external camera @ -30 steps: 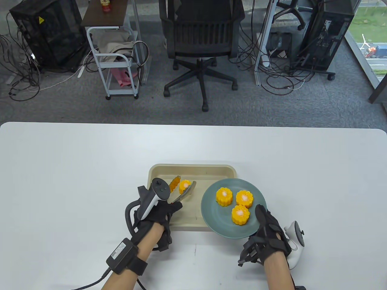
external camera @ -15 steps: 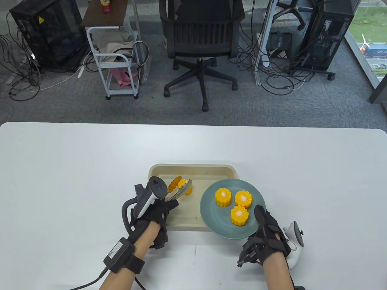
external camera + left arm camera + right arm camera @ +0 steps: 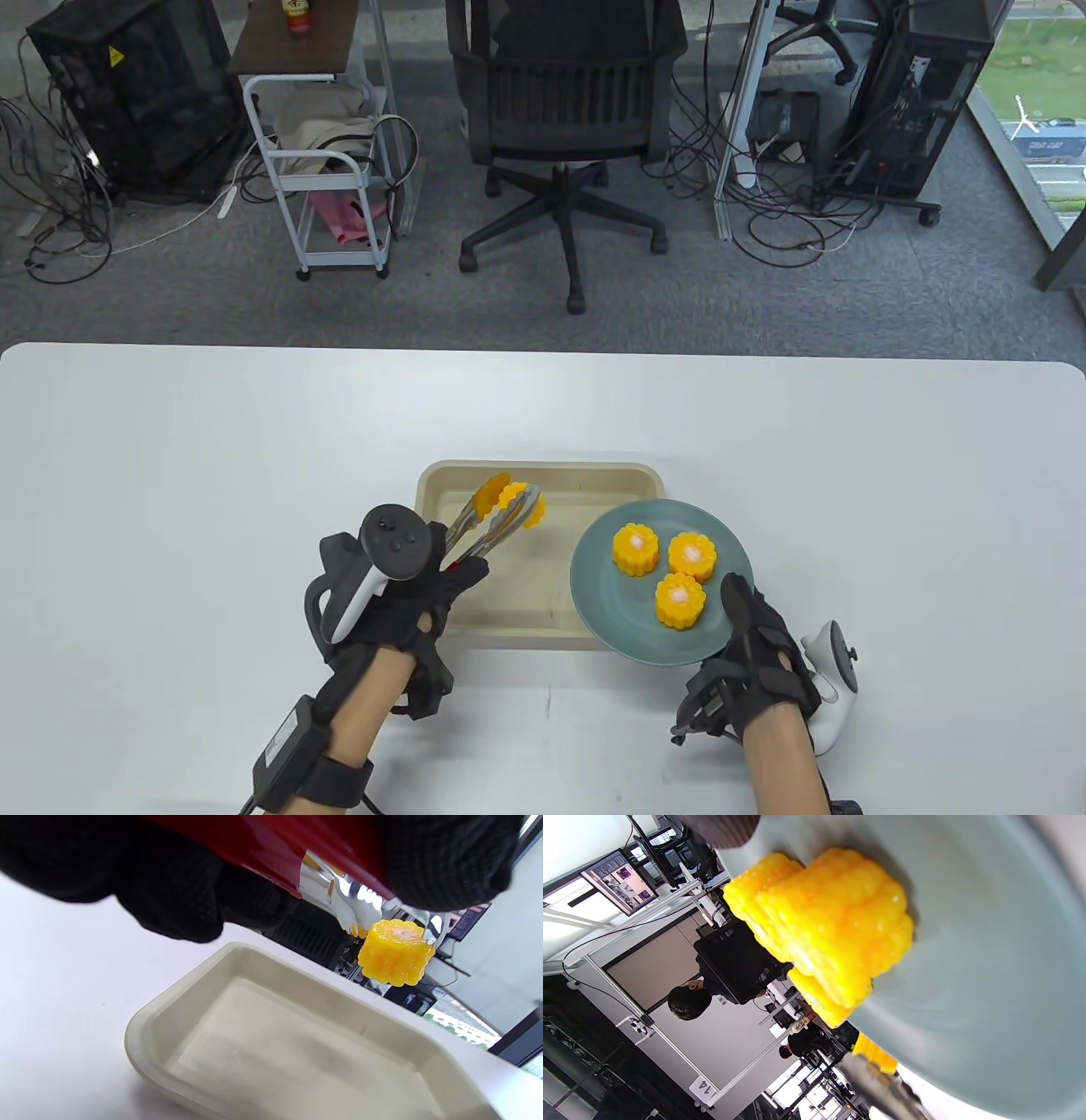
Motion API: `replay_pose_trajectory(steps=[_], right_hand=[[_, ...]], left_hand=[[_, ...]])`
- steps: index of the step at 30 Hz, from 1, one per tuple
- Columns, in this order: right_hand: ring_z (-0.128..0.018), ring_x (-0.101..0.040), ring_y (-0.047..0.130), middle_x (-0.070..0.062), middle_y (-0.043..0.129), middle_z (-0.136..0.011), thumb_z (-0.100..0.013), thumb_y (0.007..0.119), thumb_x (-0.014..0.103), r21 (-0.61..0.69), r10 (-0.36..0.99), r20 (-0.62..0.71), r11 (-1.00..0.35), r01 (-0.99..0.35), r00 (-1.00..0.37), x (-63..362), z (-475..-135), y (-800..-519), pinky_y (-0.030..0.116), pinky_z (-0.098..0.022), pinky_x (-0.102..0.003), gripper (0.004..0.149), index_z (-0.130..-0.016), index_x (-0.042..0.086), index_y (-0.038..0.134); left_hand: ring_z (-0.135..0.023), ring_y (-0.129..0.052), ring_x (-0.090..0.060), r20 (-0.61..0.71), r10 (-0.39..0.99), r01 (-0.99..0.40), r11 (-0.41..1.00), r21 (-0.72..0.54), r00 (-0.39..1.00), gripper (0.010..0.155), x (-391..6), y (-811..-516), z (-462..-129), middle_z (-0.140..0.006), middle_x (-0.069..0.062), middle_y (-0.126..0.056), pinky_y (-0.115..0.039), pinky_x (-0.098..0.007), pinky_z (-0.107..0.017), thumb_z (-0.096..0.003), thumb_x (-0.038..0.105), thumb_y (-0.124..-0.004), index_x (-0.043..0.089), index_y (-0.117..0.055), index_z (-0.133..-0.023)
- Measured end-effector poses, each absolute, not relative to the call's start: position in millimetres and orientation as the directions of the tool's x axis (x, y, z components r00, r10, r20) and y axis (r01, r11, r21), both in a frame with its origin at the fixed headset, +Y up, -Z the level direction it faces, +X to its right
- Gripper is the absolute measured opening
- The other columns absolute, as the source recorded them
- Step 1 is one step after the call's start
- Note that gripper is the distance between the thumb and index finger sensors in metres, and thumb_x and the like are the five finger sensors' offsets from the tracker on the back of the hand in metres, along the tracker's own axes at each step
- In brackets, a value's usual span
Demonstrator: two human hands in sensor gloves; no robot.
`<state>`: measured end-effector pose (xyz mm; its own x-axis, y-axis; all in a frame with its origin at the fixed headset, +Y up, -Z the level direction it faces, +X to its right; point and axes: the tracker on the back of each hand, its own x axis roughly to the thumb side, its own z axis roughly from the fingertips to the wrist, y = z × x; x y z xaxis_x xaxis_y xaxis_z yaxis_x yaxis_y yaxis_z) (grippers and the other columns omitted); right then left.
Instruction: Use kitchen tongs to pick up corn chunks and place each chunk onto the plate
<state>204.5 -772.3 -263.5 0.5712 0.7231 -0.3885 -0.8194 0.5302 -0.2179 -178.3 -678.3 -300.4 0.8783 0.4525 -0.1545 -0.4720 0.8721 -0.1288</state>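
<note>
Table view shows my left hand [image 3: 399, 594] clenched round the red handle of the kitchen tongs [image 3: 492, 526], whose steel tips are squeezed onto the last corn chunk [image 3: 519, 503] just ahead of my knuckles. A second ago that chunk sat on the floor of the beige tray [image 3: 441, 484] with the tips spread either side of it; half a second ago they had closed on it; now it hangs clear above the tray. The left wrist view confirms this: the corn chunk [image 3: 395, 951] is pinched between the shiny tong tips [image 3: 339, 895], lifted off the tray [image 3: 169, 1014], whose floor beneath it is bare. My left hand has also pulled back toward me and out to my left since the earlier pictures, and its tracker now faces more upward.

My right hand [image 3: 755, 645] grasps the near edge of the blue-grey plate [image 3: 607, 594], thumb lying on the rim, much as before, though the plate has slid a little to my right. Three corn chunks [image 3: 670, 569] sit clustered on the plate just beyond my right thumb. In the right wrist view the nearest of them [image 3: 831, 929] fills the frame on the plate [image 3: 988, 984].
</note>
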Motion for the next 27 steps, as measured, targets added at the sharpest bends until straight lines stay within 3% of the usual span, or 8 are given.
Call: replay_pose_trajectory(steps=[10,27], right_hand=[[-0.088,-0.036,0.087,-0.018,0.071,-0.105,-0.052,0.06,0.038,-0.201,0.723,-0.407,0.524,-0.827,0.558,203.1,-263.9,-773.0,0.086,-0.059,-0.043,0.055,-0.103,0.019,0.05],[-0.089,-0.036,0.087,-0.017,0.071,-0.105,-0.052,0.059,0.038,-0.213,0.711,-0.393,0.547,-0.81,0.583,205.8,-265.5,-771.7,0.086,-0.059,-0.042,0.055,-0.103,0.019,0.05]], left_hand=[[-0.038,-0.1,-0.032,0.077,0.548,-0.543,0.836,-0.08,0.833,0.076,-157.4,-628.1,-250.7,-0.079,-0.009,-0.091,-0.085,-0.052,-0.027,-0.0416,0.067,-0.074,0.03,-0.063,-0.107],[-0.038,-0.101,-0.033,0.193,0.448,-0.414,0.889,-0.194,0.873,0.075,-121.8,-640.4,-241.9,-0.078,-0.009,-0.092,-0.085,-0.052,-0.027,-0.0409,0.067,-0.075,0.03,-0.066,-0.106]])
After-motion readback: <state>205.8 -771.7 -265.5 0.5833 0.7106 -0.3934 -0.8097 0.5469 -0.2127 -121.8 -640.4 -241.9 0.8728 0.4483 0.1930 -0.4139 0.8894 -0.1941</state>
